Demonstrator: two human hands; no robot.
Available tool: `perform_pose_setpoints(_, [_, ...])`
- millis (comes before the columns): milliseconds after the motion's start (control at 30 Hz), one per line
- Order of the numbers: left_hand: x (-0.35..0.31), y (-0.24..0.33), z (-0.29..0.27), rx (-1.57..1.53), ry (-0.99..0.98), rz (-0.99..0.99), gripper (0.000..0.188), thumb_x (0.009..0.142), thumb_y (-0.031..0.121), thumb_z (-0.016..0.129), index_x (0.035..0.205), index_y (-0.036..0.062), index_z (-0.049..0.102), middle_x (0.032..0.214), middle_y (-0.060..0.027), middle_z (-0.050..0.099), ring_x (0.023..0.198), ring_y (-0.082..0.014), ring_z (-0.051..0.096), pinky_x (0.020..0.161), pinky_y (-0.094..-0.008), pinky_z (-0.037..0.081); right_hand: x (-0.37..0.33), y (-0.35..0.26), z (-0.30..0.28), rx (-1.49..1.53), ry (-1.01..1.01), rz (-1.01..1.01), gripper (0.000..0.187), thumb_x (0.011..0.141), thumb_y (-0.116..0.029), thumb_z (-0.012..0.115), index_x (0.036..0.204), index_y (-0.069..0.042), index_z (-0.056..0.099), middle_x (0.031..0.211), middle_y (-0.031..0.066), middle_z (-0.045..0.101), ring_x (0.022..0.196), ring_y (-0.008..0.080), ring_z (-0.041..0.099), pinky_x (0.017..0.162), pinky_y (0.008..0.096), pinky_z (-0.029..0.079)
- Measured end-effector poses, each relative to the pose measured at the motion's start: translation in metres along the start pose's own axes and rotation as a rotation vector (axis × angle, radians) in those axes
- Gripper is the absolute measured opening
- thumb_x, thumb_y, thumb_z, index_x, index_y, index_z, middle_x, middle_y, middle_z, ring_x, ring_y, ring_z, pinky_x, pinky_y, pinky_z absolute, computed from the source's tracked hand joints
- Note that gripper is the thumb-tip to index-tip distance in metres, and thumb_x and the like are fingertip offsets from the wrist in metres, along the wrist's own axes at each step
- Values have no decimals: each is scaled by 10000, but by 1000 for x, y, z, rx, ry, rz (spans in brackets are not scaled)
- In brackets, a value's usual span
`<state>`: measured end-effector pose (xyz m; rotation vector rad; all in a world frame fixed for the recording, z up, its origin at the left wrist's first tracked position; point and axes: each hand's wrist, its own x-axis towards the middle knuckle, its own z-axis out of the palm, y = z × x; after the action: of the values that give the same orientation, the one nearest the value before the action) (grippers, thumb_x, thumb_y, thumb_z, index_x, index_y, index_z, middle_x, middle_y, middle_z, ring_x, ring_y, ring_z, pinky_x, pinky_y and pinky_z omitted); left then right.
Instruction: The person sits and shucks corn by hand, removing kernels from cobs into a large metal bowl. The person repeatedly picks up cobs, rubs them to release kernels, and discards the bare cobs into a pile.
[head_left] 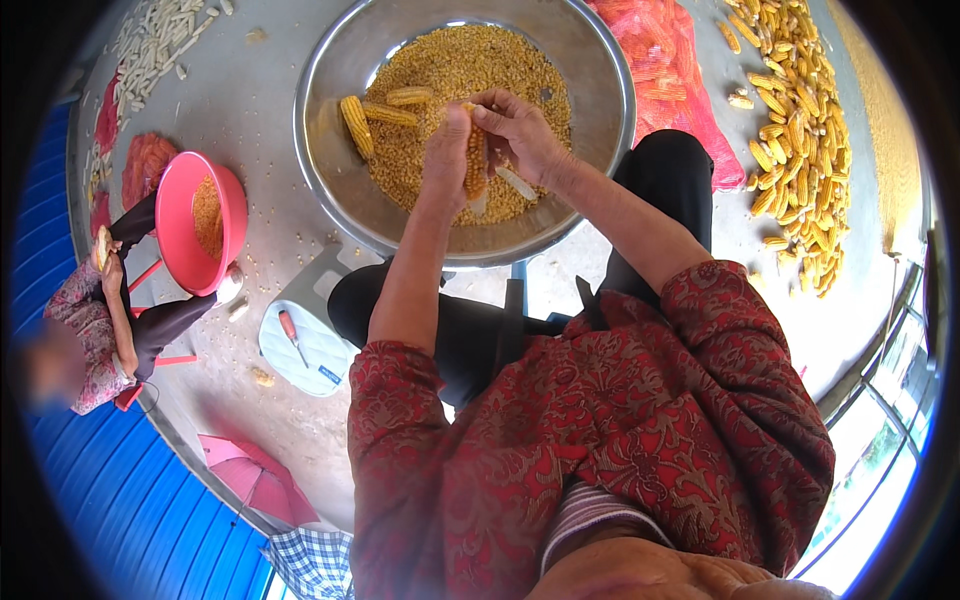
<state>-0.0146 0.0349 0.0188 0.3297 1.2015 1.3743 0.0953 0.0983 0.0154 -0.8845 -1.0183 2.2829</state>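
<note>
Over a wide steel basin [312, 165] full of loose corn kernels [500, 60], both my hands are closed around one dried corn cob [476, 165]. My left hand [448, 150] grips it from the left side. The fingers of my right hand [522, 135] press on its upper end from the right. Below my right hand is a pale, bare cob [516, 182]; whether that hand touches it I cannot tell. Several yellow cobs [356, 127] rest on the kernels at the basin's left.
Red mesh sacks [655, 80] and a heap of yellow cobs [800, 140] lie to the right. Left are a pink tub [190, 262] beside a seated person [95, 340], bare cobs [150, 45], and a cushioned stool [290, 365] with a red-handled tool [290, 328]. Umbrellas [255, 475] stand lower left.
</note>
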Motion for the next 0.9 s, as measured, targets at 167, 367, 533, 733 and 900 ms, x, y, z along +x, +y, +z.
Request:
perform_pose_setpoints(167, [-2, 10, 0, 90, -49, -101, 519, 968, 502, 345, 994, 40, 581, 607, -47, 530, 465, -133, 504, 394, -254, 410, -1, 7, 5, 54, 25, -52, 190, 958, -151, 509, 1062, 6, 531, 732, 60, 569, 487, 122, 552, 395, 247, 477])
perform_pose_setpoints(367, [3, 3, -7, -84, -125, -52, 517, 968, 498, 333, 988, 40, 571, 640, -55, 548, 506, -136, 532, 401, -260, 419, -5, -1, 13, -6, 89, 6, 177, 965, -141, 496, 1062, 0, 542, 724, 53, 570, 487, 111, 543, 396, 238, 463])
perform_pose_setpoints(533, [4, -1, -1, 138, -46, -68, 504, 962, 500, 343, 1023, 51, 563, 726, -70, 582, 550, -140, 555, 405, -245, 430, -9, 0, 7, -112, 64, -20, 205, 965, -172, 506, 1098, -18, 529, 725, 30, 561, 515, 94, 543, 424, 233, 448])
perform_pose_setpoints(733, [6, -5, -16, -44, 9, -170, 499, 966, 505, 311, 1094, 93, 561, 795, -79, 604, 600, -165, 583, 470, -290, 472, -5, 9, 13, -138, -1, 7, 278, 938, -213, 560, 1126, -12, 521, 828, 51, 583, 563, 88, 556, 448, 227, 454])
perform_pose_setpoints(900, [4, -4, -5, -74, -253, -179, 463, 940, 488, 453, 1164, 84, 491, 856, -96, 612, 654, -165, 605, 492, -288, 489, 2, -12, 0, 95, 319, 90, 293, 894, -157, 579, 1131, 7, 522, 883, 91, 586, 746, 173, 598, 513, 300, 479])
